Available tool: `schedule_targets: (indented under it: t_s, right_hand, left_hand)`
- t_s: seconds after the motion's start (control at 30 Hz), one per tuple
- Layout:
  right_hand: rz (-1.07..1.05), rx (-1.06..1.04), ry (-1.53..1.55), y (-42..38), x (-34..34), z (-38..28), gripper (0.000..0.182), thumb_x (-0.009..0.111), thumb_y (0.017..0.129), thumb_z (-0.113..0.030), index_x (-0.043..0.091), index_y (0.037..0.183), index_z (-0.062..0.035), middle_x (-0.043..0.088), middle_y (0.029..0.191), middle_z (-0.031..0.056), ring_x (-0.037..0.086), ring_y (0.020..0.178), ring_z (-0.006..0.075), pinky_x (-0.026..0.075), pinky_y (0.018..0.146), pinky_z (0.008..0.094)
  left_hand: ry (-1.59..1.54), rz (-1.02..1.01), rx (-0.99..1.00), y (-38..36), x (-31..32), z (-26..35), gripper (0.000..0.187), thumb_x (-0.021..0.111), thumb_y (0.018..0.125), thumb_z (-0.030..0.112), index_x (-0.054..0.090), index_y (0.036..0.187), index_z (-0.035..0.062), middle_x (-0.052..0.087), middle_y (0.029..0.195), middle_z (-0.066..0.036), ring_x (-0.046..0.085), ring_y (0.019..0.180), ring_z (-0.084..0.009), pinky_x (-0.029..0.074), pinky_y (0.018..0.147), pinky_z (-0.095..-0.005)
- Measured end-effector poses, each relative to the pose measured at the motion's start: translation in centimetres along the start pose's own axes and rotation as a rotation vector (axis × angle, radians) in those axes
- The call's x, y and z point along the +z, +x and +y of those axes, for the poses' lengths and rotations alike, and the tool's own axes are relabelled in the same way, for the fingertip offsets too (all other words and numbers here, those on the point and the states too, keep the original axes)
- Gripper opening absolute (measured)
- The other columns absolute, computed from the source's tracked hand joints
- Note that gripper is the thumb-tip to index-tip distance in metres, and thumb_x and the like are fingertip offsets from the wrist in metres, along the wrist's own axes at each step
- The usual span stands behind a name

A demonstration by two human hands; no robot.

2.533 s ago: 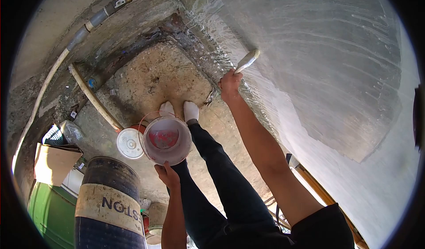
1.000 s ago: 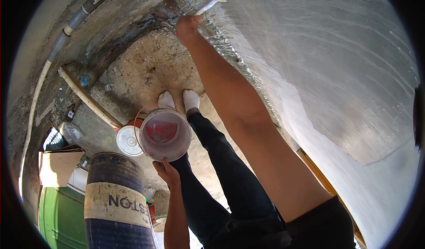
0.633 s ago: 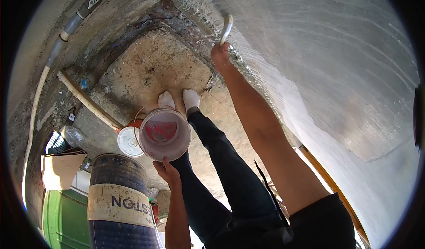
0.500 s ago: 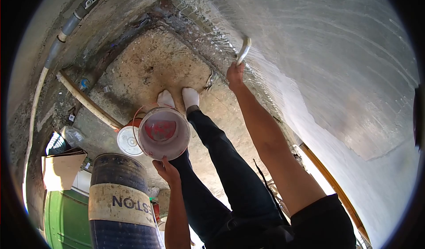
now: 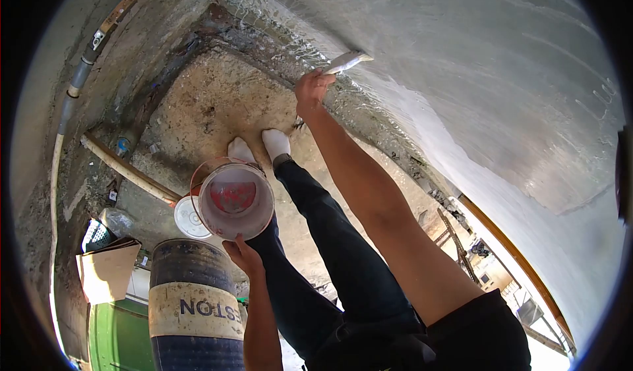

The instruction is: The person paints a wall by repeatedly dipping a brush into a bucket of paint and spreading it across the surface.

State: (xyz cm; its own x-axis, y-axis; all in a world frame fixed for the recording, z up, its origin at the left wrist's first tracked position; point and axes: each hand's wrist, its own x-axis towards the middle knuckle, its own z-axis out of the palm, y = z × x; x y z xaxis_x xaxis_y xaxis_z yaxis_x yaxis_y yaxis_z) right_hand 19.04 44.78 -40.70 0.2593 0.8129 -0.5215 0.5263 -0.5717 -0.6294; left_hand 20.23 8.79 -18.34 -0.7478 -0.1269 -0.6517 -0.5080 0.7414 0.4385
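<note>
In my right hand (image 5: 312, 91) is a paintbrush (image 5: 345, 61), coated whitish, its bristle end against the lower part of the grey wall (image 5: 461, 74). The fingers wrap round its handle. Pale wet streaks and drips run along the wall's foot beside the brush. My left hand (image 5: 244, 255) grips the near rim of a bucket (image 5: 264, 203), tilted so that its inside faces me. Reddish patches and a little whitish liquid show at its bottom. The bucket hangs in front of my legs, with a thin handle looped at its far left side.
My feet in white socks (image 5: 275, 143) stand on a rough concrete floor (image 5: 217, 101). To the left are a white round lid (image 5: 192, 218), a pale pipe (image 5: 128, 167), a dark drum (image 5: 191, 308) with a cream band, and cardboard (image 5: 109, 269). Another pipe runs up the left wall.
My right hand has moved left in view, and the brush has turned from nearly upright to slanting right. The view has shifted slightly; my left hand still holds the bucket.
</note>
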Motion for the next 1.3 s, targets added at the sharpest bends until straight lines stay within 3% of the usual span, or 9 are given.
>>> schedule_targets:
  t_s: [0.2, 0.4, 0.47, 0.57, 0.7, 0.83, 0.97, 1.2, 1.3]
  right_hand:
    - [-0.036, -0.126, 0.017, -5.6, -0.2, -5.6, 0.021, 0.041, 0.099, -0.024, 0.041, 0.108, -0.0057, 0.053, 0.087, 0.0188, 0.053, 0.077, 0.0317, 0.042, 0.070, 0.0454]
    - [-0.030, -0.227, -0.154, -3.1, -11.9, -2.6, 0.021, 0.046, 0.098, -0.023, 0.040, 0.102, -0.0032, 0.053, 0.080, 0.0214, 0.054, 0.070, 0.0347, 0.043, 0.065, 0.0472]
    - [-0.030, -0.205, -0.226, -2.8, -17.1, -1.5, 0.022, 0.043, 0.099, -0.027, 0.038, 0.104, -0.0061, 0.057, 0.085, 0.0291, 0.057, 0.084, 0.0504, 0.042, 0.073, 0.0530]
    - [0.046, -0.207, -0.184, -2.1, -23.4, 2.4, 0.023, 0.043, 0.099, -0.027, 0.039, 0.105, -0.0043, 0.055, 0.078, 0.0216, 0.057, 0.073, 0.0395, 0.043, 0.067, 0.0485]
    - [0.162, -0.179, -0.103, -3.5, -27.6, 3.9, 0.023, 0.043, 0.099, -0.026, 0.040, 0.105, -0.0033, 0.049, 0.073, 0.0148, 0.051, 0.066, 0.0266, 0.043, 0.063, 0.0427]
    - [0.227, -0.136, -0.087, -4.9, -23.3, 0.5, 0.027, 0.039, 0.101, -0.029, 0.036, 0.108, -0.0027, 0.058, 0.085, 0.0284, 0.058, 0.079, 0.0482, 0.042, 0.071, 0.0530]
    - [0.101, -0.115, 0.083, -7.5, -17.2, -6.6, 0.032, 0.037, 0.100, -0.030, 0.032, 0.114, -0.0017, 0.056, 0.087, 0.0332, 0.057, 0.081, 0.0516, 0.042, 0.073, 0.0512]
    - [-0.025, -0.181, -0.026, -7.4, -18.9, -4.4, 0.027, 0.040, 0.100, -0.028, 0.033, 0.111, -0.0040, 0.056, 0.082, 0.0296, 0.058, 0.079, 0.0493, 0.043, 0.069, 0.0516]
    - [0.125, -0.266, -0.105, -6.4, -25.8, -2.3, 0.023, 0.043, 0.100, -0.027, 0.039, 0.105, -0.0044, 0.055, 0.078, 0.0210, 0.057, 0.070, 0.0378, 0.043, 0.064, 0.0474]
  left_hand:
    - [0.000, -0.023, 0.017, -0.6, 0.2, -0.2, 0.033, 0.054, 0.093, 0.029, 0.045, 0.092, -0.0029, 0.047, 0.089, -0.012, 0.046, 0.085, -0.0226, 0.039, 0.082, -0.0355]
    - [0.022, -0.092, 0.015, -1.6, 0.2, -0.3, 0.032, 0.054, 0.093, 0.029, 0.045, 0.099, -0.0020, 0.049, 0.095, -0.014, 0.048, 0.088, -0.0241, 0.040, 0.085, -0.0357]
    - [0.100, -0.127, -0.027, -2.1, 0.0, 0.3, 0.032, 0.054, 0.093, 0.027, 0.044, 0.104, -0.0016, 0.050, 0.100, -0.015, 0.051, 0.092, -0.0239, 0.043, 0.087, -0.0358]
    - [-0.224, -0.163, -0.117, -2.9, 0.3, 1.4, 0.033, 0.054, 0.093, 0.023, 0.042, 0.113, 0.0004, 0.049, 0.112, -0.013, 0.053, 0.102, -0.0231, 0.050, 0.088, -0.0389]
    - [-0.188, -0.235, -0.154, -3.2, -0.6, 3.0, 0.032, 0.053, 0.092, 0.018, 0.040, 0.117, 0.0034, 0.045, 0.120, -0.011, 0.051, 0.111, -0.0216, 0.058, 0.083, -0.0400]
    - [-0.221, -0.293, -0.132, -4.1, -0.9, 4.8, 0.028, 0.055, 0.091, 0.013, 0.041, 0.112, 0.0038, 0.045, 0.117, -0.010, 0.051, 0.110, -0.0201, 0.061, 0.078, -0.0371]
    - [-0.235, -0.324, -0.075, -5.1, -1.2, 6.4, 0.024, 0.057, 0.089, 0.011, 0.039, 0.104, 0.0036, 0.045, 0.111, -0.010, 0.053, 0.105, -0.0204, 0.062, 0.078, -0.0386]
    - [-0.233, -0.330, -0.016, -5.5, -2.5, 6.0, 0.022, 0.058, 0.089, 0.010, 0.036, 0.093, 0.0055, 0.046, 0.101, -0.008, 0.056, 0.098, -0.0184, 0.060, 0.083, -0.0400]
    - [-0.222, -0.345, -0.017, -5.9, -3.3, 6.2, 0.023, 0.058, 0.088, 0.010, 0.036, 0.092, 0.0062, 0.046, 0.100, -0.007, 0.056, 0.097, -0.0176, 0.060, 0.084, -0.0399]
